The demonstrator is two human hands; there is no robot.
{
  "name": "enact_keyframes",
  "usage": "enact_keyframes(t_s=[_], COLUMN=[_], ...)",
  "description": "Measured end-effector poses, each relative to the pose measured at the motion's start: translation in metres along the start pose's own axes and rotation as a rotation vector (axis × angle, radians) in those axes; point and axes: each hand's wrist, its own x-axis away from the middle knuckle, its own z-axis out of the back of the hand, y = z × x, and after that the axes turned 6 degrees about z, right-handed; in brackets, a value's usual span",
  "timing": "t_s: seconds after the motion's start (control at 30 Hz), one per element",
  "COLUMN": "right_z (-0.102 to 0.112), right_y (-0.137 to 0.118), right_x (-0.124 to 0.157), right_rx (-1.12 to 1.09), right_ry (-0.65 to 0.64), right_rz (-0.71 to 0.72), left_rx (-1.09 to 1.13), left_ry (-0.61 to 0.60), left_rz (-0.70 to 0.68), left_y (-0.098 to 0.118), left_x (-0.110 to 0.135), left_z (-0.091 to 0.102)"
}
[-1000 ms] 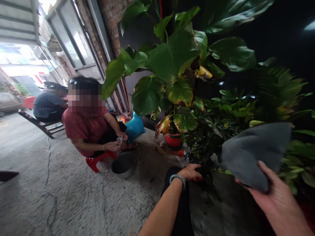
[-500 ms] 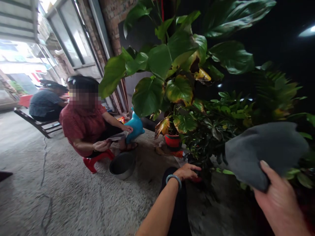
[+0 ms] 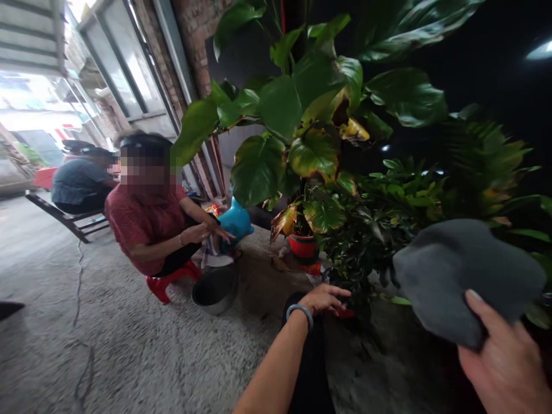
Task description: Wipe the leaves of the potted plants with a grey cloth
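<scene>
My right hand (image 3: 502,359) is closed on a grey cloth (image 3: 463,273), thumb on top, and holds it up in front of the small dark-leaved plant (image 3: 379,230) at the lower right. My left hand (image 3: 325,299), with a pale bangle (image 3: 301,312) on the wrist, rests over my dark-trousered knee (image 3: 313,356), fingers stretched toward the base of that plant. A big-leaved plant (image 3: 297,115) in a red pot (image 3: 303,245) stands just behind.
A person in a red top (image 3: 146,227) squats on a red stool (image 3: 166,282) at the left, hands on a cloth above a metal basin (image 3: 215,289). A blue toy (image 3: 236,221) sits behind. Another person (image 3: 80,181) sits farther back on a wooden seat. Rough concrete floor (image 3: 129,356).
My right hand has drifted right and a little lower with the grey cloth. My left hand's fingers have spread slightly. The person in red has brought both hands together over the basin.
</scene>
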Motion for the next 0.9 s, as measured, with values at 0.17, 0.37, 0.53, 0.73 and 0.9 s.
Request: enact_keyframes(t_s=[0.17, 0.37, 0.53, 0.73, 0.9], right_z=[-0.023, 0.017, 0.004, -0.019, -0.005], right_y=[0.025, 0.047, 0.001, 0.028, 0.048], right_x=[0.027, 0.074, 0.02, 0.03, 0.084], right_rx=[0.018, 0.212, 0.04, 0.041, 0.087], right_ry=[-0.058, -0.295, -0.052, -0.069, -0.338], right_rz=[-0.413, -0.472, -0.149, -0.525, -0.777], left_rx=[-0.059, -0.083, -0.04, -0.074, -0.095], left_ry=[0.032, 0.069, 0.044, 0.065, 0.108], left_rz=[0.018, 0.02, 0.021, 0.006, 0.005], left_y=[0.001, 0.005, 0.006, 0.005, 0.002], left_x=[0.002, 0.01, 0.01, 0.01, 0.012], left_z=[-0.003, -0.001, -0.002, -0.004, 0.0])
